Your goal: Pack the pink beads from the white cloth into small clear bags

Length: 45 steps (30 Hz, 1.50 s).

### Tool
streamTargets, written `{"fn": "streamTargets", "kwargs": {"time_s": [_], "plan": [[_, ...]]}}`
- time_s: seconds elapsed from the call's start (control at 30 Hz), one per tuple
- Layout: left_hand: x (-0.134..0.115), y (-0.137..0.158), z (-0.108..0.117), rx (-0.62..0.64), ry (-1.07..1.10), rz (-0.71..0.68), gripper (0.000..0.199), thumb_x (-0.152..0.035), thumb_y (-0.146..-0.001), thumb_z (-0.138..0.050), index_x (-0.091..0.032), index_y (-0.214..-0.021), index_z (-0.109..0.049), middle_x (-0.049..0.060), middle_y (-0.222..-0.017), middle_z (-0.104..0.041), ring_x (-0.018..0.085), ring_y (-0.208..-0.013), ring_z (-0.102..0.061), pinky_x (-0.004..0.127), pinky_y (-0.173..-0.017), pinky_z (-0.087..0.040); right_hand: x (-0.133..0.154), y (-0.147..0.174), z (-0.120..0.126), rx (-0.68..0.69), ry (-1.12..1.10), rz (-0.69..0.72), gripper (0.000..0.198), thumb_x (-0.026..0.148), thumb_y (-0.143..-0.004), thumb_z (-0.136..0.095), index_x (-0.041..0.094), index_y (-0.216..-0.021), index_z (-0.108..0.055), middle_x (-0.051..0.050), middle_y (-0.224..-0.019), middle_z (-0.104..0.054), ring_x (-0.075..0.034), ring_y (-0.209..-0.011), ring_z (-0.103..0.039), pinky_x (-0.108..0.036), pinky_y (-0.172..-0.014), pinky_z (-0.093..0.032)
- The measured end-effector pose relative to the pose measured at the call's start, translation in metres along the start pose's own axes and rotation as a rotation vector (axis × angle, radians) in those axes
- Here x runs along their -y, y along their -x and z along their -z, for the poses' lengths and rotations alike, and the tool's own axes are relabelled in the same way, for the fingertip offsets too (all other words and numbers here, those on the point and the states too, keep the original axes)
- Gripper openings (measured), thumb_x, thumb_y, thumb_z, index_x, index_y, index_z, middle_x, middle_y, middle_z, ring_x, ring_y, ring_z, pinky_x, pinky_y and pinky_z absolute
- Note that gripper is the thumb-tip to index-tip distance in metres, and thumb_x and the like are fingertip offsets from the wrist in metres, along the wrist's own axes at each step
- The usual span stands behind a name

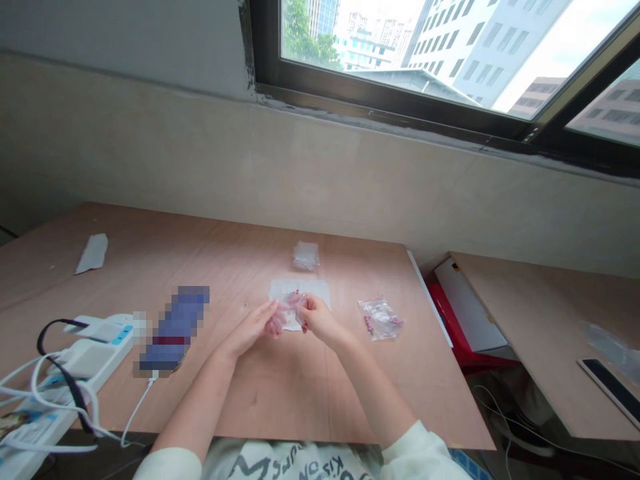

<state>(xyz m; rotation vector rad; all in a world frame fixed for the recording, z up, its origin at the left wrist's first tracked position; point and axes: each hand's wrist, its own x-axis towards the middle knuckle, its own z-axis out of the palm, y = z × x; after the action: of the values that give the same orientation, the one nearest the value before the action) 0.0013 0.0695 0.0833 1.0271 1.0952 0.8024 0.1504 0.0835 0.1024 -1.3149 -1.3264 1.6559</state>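
Note:
A small clear plastic bag (pixel 290 307) is stretched between my two hands over the table. Its left side lies over and against the fingers of my left hand (pixel 254 328), which are partly hidden by the plastic. My right hand (pixel 319 319) is closed in a pinch at the bag's right edge. Small reddish bits show at the bag's top; their kind is too small to tell. Beneath the bag lies a white sheet of paper (pixel 320 292). To the right rests another clear bag (pixel 381 319) with dark pink beads inside.
Behind the paper sits a stack of clear bags (pixel 306 256). On the left are a blurred-out phone (pixel 175 330) on a cable, a white power strip (pixel 107 363) with tangled cords, and a paper scrap (pixel 93 253). Across a gap stands a second table (pixel 545 313).

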Motion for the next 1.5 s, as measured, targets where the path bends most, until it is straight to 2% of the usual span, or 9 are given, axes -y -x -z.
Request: {"fn": "streamTargets", "kwargs": {"time_s": [0.1,0.2,0.37,0.5,0.67,0.77,1.03,1.33,1.5], "plan": [[0.009,-0.005,0.004,-0.054,0.045,-0.024,0.033,-0.046,-0.066,-0.051,-0.014,-0.068,-0.046,-0.004,-0.056,-0.05,0.005,-0.041,-0.042,0.017,-0.037,-0.031,-0.011,-0.01,-0.001,-0.213,0.082,-0.041,0.01,0.015,-0.067,-0.044,0.017,-0.075,-0.039,0.009,-0.045,-0.042,-0.004,-0.032,-0.035,-0.016,-0.032,-0.027],[0.02,-0.009,0.011,-0.147,0.046,-0.042,0.036,-0.048,-0.062,-0.054,-0.014,-0.068,-0.045,-0.004,-0.055,-0.051,0.004,-0.041,-0.042,0.016,-0.036,-0.031,-0.022,-0.014,-0.003,-0.281,0.063,-0.074,0.011,0.023,-0.072,-0.042,0.019,-0.077,-0.033,0.009,-0.044,-0.045,-0.006,-0.029,-0.036,-0.016,-0.03,-0.027],[0.036,-0.012,0.022,-0.281,0.049,-0.036,0.041,-0.051,-0.056,-0.057,-0.013,-0.066,-0.044,-0.005,-0.052,-0.052,0.005,-0.04,-0.045,0.016,-0.036,-0.035,-0.039,-0.011,-0.011,-0.16,-0.051,-0.033,0.022,0.041,-0.073,-0.042,0.021,-0.078,-0.035,0.007,-0.052,-0.05,-0.005,-0.031,-0.039,-0.016,-0.029,-0.03],[0.039,-0.01,0.024,-0.333,0.081,-0.034,0.039,-0.048,-0.056,-0.06,-0.014,-0.064,-0.042,-0.005,-0.05,-0.052,0.005,-0.037,-0.046,0.016,-0.033,-0.035,-0.054,-0.014,-0.014,-0.047,-0.055,-0.087,0.026,0.043,-0.066,-0.052,0.02,-0.071,-0.042,0.008,-0.043,-0.046,-0.005,-0.028,-0.035,-0.017,-0.028,-0.027],[0.034,-0.002,0.026,-0.358,0.154,0.0,0.026,-0.035,-0.065,-0.059,-0.014,-0.071,-0.045,-0.003,-0.058,-0.055,0.008,-0.049,-0.056,0.019,-0.047,-0.047,-0.06,-0.02,-0.009,-0.087,-0.081,-0.088,0.025,0.04,-0.061,-0.058,0.019,-0.063,-0.046,0.009,-0.036,-0.038,-0.004,-0.025,-0.027,-0.018,-0.026,-0.018],[0.032,0.003,0.029,-0.351,0.175,0.036,0.02,-0.031,-0.07,-0.055,-0.014,-0.077,-0.047,-0.002,-0.065,-0.056,0.009,-0.054,-0.059,0.02,-0.052,-0.049,-0.061,-0.021,-0.005,-0.073,-0.114,-0.089,0.025,0.04,-0.06,-0.058,0.019,-0.063,-0.046,0.01,-0.033,-0.036,-0.004,-0.024,-0.026,-0.019,-0.026,-0.018],[0.029,0.002,0.035,-0.298,0.142,0.022,0.025,-0.033,-0.064,-0.06,-0.014,-0.077,-0.051,-0.004,-0.058,-0.053,0.008,-0.051,-0.057,0.018,-0.05,-0.048,-0.065,-0.023,0.002,-0.028,-0.163,-0.095,0.028,0.041,-0.058,-0.06,0.017,-0.064,-0.048,0.008,-0.04,-0.041,-0.004,-0.027,-0.032,-0.018,-0.027,-0.026],[0.014,0.001,0.026,-0.371,-0.003,-0.071,0.031,-0.039,-0.06,-0.06,-0.014,-0.074,-0.049,-0.005,-0.053,-0.054,0.009,-0.044,-0.054,0.021,-0.045,-0.043,-0.066,-0.024,0.004,-0.045,-0.211,-0.131,0.024,0.036,-0.058,-0.06,0.015,-0.066,-0.053,0.007,-0.042,-0.042,-0.003,-0.029,-0.034,-0.018,-0.028,-0.028],[0.007,-0.001,0.02,-0.364,-0.062,-0.111,0.03,-0.04,-0.061,-0.057,-0.014,-0.074,-0.049,-0.007,-0.047,-0.052,0.008,-0.04,-0.052,0.02,-0.045,-0.041,-0.062,-0.019,0.005,-0.078,-0.301,-0.163,0.023,0.032,-0.056,-0.062,0.013,-0.067,-0.058,0.008,-0.039,-0.039,-0.003,-0.03,-0.031,-0.018,-0.03,-0.026]]}}
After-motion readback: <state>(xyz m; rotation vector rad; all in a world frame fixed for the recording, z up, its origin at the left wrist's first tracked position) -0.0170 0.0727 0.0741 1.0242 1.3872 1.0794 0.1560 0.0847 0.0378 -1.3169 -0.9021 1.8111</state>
